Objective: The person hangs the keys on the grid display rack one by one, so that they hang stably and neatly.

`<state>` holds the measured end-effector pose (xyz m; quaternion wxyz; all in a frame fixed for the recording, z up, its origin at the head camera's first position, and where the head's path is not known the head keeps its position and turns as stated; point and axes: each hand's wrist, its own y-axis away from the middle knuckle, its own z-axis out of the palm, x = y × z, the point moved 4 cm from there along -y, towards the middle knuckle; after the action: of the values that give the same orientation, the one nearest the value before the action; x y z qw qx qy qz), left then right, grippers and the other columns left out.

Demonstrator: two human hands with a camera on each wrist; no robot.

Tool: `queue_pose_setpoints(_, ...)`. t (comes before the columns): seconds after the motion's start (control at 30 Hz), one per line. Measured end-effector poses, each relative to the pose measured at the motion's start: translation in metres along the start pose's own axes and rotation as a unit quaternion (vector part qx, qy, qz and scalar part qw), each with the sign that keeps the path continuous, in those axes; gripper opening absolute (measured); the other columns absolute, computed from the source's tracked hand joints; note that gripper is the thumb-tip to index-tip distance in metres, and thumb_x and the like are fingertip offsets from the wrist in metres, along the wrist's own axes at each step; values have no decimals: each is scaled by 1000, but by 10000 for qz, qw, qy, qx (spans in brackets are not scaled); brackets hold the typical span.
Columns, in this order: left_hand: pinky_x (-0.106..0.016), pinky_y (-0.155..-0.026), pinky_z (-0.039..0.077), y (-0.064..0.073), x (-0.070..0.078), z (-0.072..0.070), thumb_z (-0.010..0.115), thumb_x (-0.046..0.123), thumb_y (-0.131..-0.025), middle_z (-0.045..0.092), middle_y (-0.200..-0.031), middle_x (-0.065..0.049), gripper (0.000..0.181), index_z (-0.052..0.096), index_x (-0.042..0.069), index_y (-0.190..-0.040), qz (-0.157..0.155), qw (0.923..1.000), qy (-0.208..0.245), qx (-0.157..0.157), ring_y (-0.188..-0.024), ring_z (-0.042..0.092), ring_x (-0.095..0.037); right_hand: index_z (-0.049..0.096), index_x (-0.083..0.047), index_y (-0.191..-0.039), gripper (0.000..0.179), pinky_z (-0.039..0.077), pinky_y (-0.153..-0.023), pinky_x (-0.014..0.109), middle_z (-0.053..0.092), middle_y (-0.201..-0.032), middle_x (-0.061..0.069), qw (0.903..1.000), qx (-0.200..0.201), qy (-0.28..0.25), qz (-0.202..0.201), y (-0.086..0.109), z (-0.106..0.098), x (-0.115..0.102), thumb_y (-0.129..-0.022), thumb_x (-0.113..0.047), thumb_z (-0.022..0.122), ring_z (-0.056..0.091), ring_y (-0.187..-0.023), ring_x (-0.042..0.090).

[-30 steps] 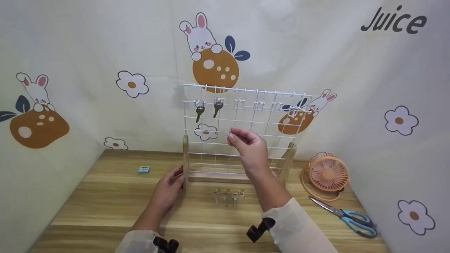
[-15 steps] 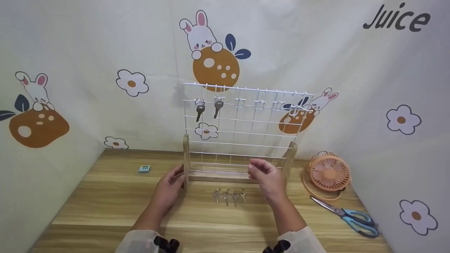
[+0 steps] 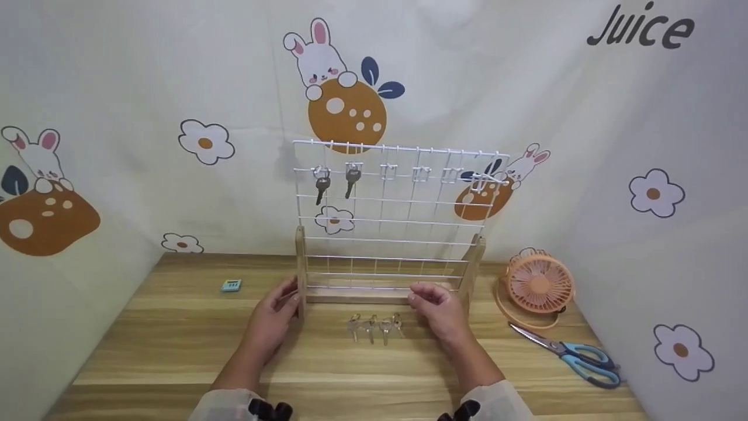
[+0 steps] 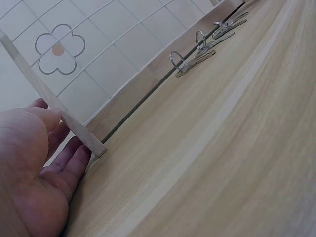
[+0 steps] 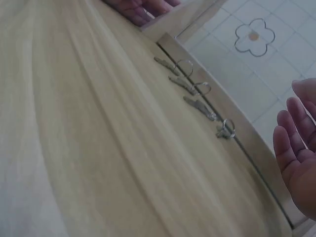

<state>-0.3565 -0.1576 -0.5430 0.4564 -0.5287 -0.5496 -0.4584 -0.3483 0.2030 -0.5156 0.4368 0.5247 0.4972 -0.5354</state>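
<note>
- Four loose keys (image 3: 375, 327) lie in a row on the wooden table (image 3: 175, 351), just in front of the wire rack (image 3: 391, 222).
- Two dark keys (image 3: 334, 182) hang on the rack's top hooks.
- The left hand (image 3: 273, 318) rests with straight fingers against the rack's left wooden leg.
- The right hand (image 3: 439, 309) hovers near the loose keys, fingers loosely curled, holding nothing.
- One pink fan (image 3: 537, 286), one pair of scissors (image 3: 570, 354) and one small blue timer (image 3: 231, 285) sit off to the sides.

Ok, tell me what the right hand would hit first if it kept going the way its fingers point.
Probably the rack's wooden base bar: the right hand points toward it. Depth is unclear; the loose keys lie just left of that line.
</note>
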Motion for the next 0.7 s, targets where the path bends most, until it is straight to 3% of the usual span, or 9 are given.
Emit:
queue_pose_setpoints(0.17,-43,-124,49,0,3,0,60,27,-112,51,-164,-7,51,48,21,-161,24,9999,-112,-41,-154,49,-30,76,6,-116,32,60,-68,21,76,-95,0,9999,-71,111,64,0,-1,10,-89,-10,86,68,-81,10)
queue_pose_setpoints(0.37,-42,-125,49,0,2,0,59,27,-112,51,-164,-6,50,49,21,-160,32,9999,-116,-38,-155,49,-29,72,9,-121,34,61,-67,25,76,-94,3,9972,-663,98,338,2,4,19,-93,-8,82,68,-77,15)
queue_pose_setpoints(0.53,-43,-125,49,0,2,0,60,26,-111,51,-164,-7,50,49,21,-160,76,10000,-30,-21,-154,49,-29,75,4,-117,30,61,-75,20,79,-108,13,9906,-1049,867,105,4,8,21,-91,-8,83,70,-89,11)
queue_pose_setpoints(0.7,-42,-123,50,1,1,0,59,24,-112,51,-164,-8,50,49,21,-160,90,9998,149,-29,-155,49,-30,77,-1,-119,31,56,-79,15,78,-117,18,9753,-1446,1641,-293,5,13,20,-88,-6,83,67,-94,10)
